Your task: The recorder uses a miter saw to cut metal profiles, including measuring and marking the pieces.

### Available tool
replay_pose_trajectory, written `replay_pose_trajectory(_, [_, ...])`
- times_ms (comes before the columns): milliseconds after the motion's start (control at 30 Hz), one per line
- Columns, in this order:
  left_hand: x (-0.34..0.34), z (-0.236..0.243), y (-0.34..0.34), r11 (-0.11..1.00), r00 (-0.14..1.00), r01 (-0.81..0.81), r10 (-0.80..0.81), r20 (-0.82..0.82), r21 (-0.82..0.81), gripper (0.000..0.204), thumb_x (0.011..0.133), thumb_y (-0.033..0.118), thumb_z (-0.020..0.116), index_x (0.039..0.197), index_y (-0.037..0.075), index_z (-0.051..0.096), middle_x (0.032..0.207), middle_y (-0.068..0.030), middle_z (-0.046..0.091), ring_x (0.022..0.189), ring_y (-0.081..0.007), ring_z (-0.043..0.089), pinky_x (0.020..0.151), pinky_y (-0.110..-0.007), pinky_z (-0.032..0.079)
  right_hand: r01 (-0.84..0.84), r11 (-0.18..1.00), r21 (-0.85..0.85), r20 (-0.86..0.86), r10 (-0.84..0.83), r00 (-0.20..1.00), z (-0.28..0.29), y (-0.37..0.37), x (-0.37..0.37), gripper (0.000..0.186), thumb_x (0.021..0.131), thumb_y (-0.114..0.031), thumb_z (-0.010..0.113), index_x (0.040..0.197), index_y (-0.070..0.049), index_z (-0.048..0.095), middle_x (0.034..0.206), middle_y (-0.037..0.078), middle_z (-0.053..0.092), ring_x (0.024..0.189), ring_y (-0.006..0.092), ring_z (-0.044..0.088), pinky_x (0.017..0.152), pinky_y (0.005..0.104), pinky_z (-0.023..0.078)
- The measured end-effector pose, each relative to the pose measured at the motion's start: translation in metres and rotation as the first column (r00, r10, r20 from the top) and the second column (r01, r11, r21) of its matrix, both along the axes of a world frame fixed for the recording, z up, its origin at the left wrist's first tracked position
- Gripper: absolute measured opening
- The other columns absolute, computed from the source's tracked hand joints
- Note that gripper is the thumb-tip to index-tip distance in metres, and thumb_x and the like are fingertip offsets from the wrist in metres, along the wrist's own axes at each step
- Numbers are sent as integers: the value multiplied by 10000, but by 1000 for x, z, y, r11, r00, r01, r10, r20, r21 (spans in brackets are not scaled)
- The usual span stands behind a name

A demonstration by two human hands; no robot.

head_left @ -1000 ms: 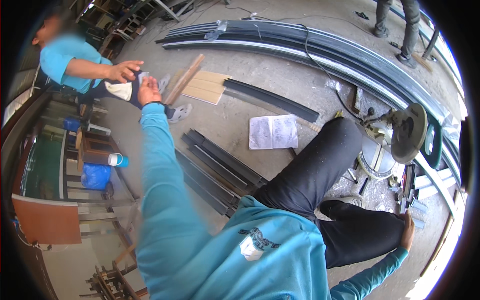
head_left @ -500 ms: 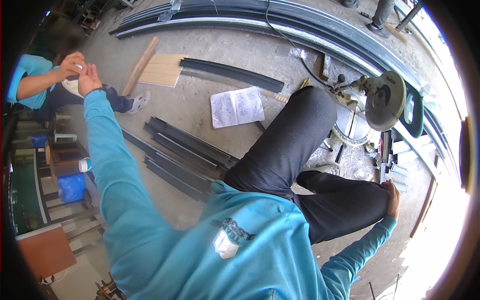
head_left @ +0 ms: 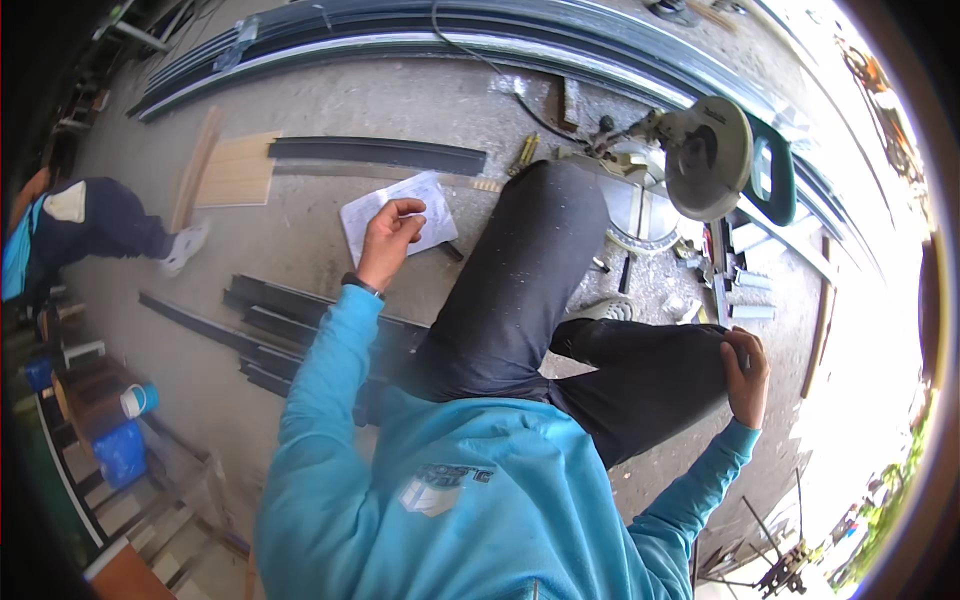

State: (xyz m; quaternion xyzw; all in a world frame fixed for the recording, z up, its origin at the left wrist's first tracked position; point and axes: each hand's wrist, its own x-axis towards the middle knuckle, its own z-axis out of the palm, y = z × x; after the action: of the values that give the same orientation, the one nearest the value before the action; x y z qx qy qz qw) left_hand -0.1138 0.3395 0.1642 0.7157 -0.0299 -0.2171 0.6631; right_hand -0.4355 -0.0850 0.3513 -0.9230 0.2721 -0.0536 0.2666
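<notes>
My left hand [head_left: 393,240] hangs over the open notebook [head_left: 433,205] on the floor, with its fingers curled in toward the thumb. Whatever it may hold is too small or hidden to make out. A dark band circles that wrist. My right hand [head_left: 747,375] rests on my right knee, its fingers laid over the dark trouser cloth and holding nothing. Ahead of my left knee stands a miter saw [head_left: 705,160] with a round guard and a green handle. Dark metal profiles [head_left: 285,320] lie on the floor beside my left arm.
Long dark profiles [head_left: 400,50] stretch across the far floor. A wooden board [head_left: 238,170] and a shorter dark profile [head_left: 380,153] lie nearer. Cut pieces [head_left: 752,280] are by the saw. A co-worker's leg [head_left: 110,220] shows at left, above a blue bag [head_left: 120,452] and a small pail [head_left: 139,400].
My left hand has come away from the co-worker's hands, where a small white thing showed, back over the notebook, and its fingers have curled. My view has turned left to right; my right hand stays on the knee.
</notes>
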Motion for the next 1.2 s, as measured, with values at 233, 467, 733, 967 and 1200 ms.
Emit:
replay_pose_trajectory(233, [0, 252, -50, 820, 423, 556, -141, 895, -134, 223, 935, 265, 536, 941, 49, 588, 865, -81, 535, 738, -201, 481, 701, -389, 434, -116, 991, -68, 616, 133, 777, 95, 84, 29, 126, 867, 19, 574, 980, 5, 627, 853, 140, 609, 793, 217, 586, 745, 328, 477])
replay_pose_trajectory(467, [-27, 305, -50, 588, 309, 799, -225, 924, -124, 345, 914, 439, 574, 1077, 136, 599, 1000, -85, 539, 779, -175, 435, 708, -358, 413, -711, 695, -105, 922, 336, 192, 164, 122, 37, 411, 926, -310, 598, 1330, -240, 562, 962, -30, 532, 718, 156, 513, 644, 340, 439])
replay_pose_trajectory(733, [-40, 315, -55, 535, 271, 844, -359, 893, -41, 356, 910, 446, 579, 1106, 149, 593, 1013, -87, 540, 791, -174, 434, 700, -359, 421, -563, 825, -50, 861, 321, 395, 163, 108, 18, 251, 896, -424, 593, 1095, -276, 631, 883, -59, 586, 732, 103, 475, 679, 304, 378])
replay_pose_trajectory(967, [-61, 282, -83, 753, 415, 630, -120, 902, -190, 327, 923, 356, 576, 1108, 87, 568, 1036, -141, 558, 775, -172, 462, 691, -377, 466, -352, 933, -73, 858, 239, 455, 102, 122, 85, 289, 899, -232, 634, 1099, -28, 586, 872, 63, 594, 696, 114, 527, 601, 243, 422])
replay_pose_trajectory(1200, [-8, 210, -21, 943, 680, 211, 47, 732, -257, 203, 921, 142, 532, 1042, -18, 559, 974, -164, 593, 724, -191, 544, 728, -329, 480, -756, 629, 182, 871, 254, 421, 113, 161, 119, 81, 803, -48, 674, 824, 9, 620, 754, 99, 612, 553, 212, 555, 512, 279, 482])
